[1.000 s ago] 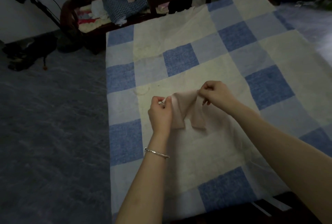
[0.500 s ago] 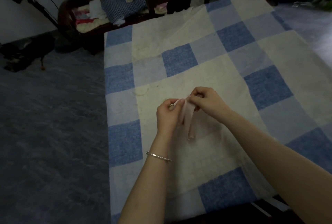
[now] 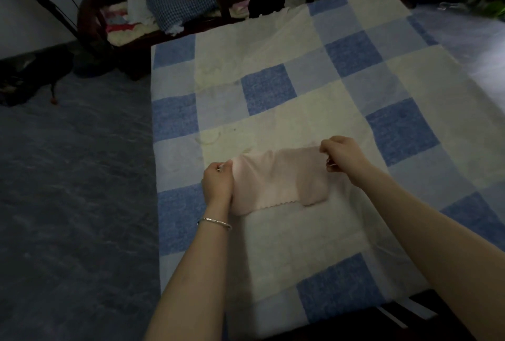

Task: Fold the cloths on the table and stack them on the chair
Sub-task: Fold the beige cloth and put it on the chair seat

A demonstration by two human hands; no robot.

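Head cam looks down on a table (image 3: 273, 40) covered with a blue, pale blue and cream checked tablecloth. A small pale pink cloth (image 3: 276, 179) sits stretched out over the cream patch near the front edge, pulled wide between both hands. Its lower edge has a little scalloped trim, and a darker pink flap hangs down on its right side.

Left hand (image 3: 217, 183) is closed, pinching the cloth's left top corner between thumb and fingers, with the knuckles curled in. A thin silver bracelet (image 3: 214, 222) rides on that wrist. Right hand (image 3: 341, 157) is also curled closed, gripping the cloth's right top corner. Can't really tell if the cloth lies flat on the table or is lifted a bit off it, lighting is pretty dim.

Off the far left corner of the table there's a dark wooden chair (image 3: 93, 12) with a messy heap on it, including a blue checked cloth (image 3: 177, 7) and some white and pink pieces. Well apart from the hands.
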